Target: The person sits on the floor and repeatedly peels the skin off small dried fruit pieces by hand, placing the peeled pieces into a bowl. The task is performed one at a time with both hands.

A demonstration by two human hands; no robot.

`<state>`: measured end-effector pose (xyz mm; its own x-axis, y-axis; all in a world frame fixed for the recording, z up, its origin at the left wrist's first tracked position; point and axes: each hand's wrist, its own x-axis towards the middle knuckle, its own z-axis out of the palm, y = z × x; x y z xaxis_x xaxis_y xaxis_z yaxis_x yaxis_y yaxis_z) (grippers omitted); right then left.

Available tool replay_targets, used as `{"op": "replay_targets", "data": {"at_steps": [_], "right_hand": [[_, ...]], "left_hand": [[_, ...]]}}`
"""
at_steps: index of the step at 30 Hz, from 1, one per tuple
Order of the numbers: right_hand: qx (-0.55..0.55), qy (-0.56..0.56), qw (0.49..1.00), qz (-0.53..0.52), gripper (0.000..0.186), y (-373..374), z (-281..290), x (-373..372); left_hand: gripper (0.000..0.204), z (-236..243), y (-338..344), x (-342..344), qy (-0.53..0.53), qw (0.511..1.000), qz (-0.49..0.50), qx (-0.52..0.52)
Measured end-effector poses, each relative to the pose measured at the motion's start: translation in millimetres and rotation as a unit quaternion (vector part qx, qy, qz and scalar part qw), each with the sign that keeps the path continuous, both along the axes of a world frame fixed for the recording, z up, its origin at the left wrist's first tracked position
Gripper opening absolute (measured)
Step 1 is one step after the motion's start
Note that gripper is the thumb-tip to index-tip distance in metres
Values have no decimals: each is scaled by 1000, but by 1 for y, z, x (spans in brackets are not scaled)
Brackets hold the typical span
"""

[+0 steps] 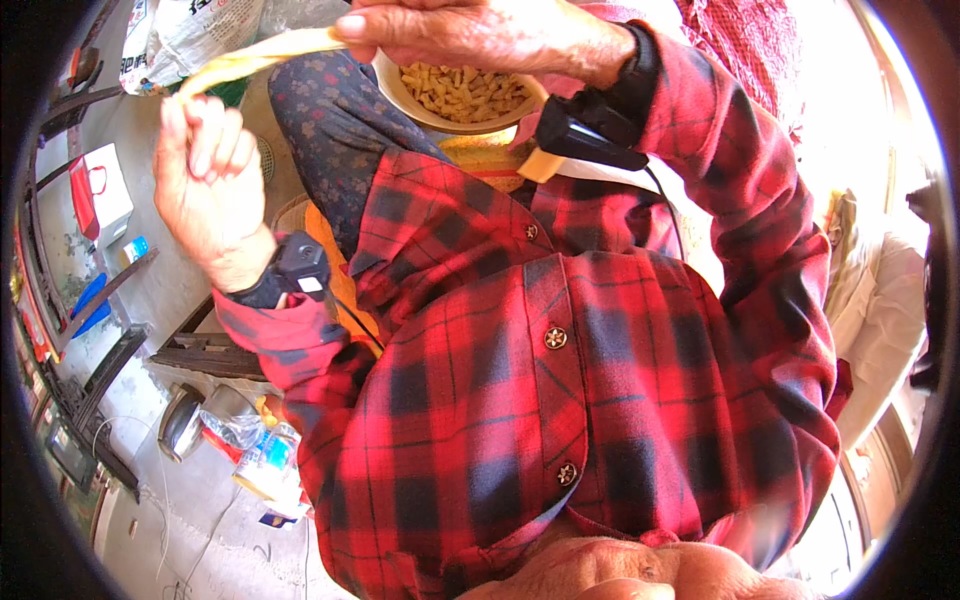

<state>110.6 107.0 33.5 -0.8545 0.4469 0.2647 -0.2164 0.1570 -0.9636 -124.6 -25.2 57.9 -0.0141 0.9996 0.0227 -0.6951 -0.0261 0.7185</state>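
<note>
A long pale yellow strip (pixel 262 52), soft-looking and slightly bent, stretches between my two hands; its exact kind I cannot make out. My left hand (pixel 212 180) is raised at the left, pinching the strip's lower end between thumb and fingers. At the top, my right hand (pixel 450 32) grips the other end with thumb and fingertips. Below the right hand, a cream-coloured bowl (pixel 462 128) holds many short yellowish pieces (pixel 462 92). Part of the bowl is hidden behind my right hand.
White printed sacks (pixel 205 40) lie at the far left. A red-and-white box (pixel 100 195), a dark wooden stool (pixel 215 345) and a plastic-wrapped package (pixel 268 455) stand on the grey floor to the left. Red cloth (pixel 740 50) hangs at upper right.
</note>
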Motion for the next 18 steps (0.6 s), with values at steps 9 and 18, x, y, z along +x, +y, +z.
{"op": "replay_targets", "data": {"at_steps": [9,18], "right_hand": [[120,104,986,-44,22,8,-36,4],[-128,-63,989,-40,36,-20,-62,24]], "left_hand": [[24,-36,28,84,594,770,173,157],[17,-52,27,91,681,695,114,201]]}}
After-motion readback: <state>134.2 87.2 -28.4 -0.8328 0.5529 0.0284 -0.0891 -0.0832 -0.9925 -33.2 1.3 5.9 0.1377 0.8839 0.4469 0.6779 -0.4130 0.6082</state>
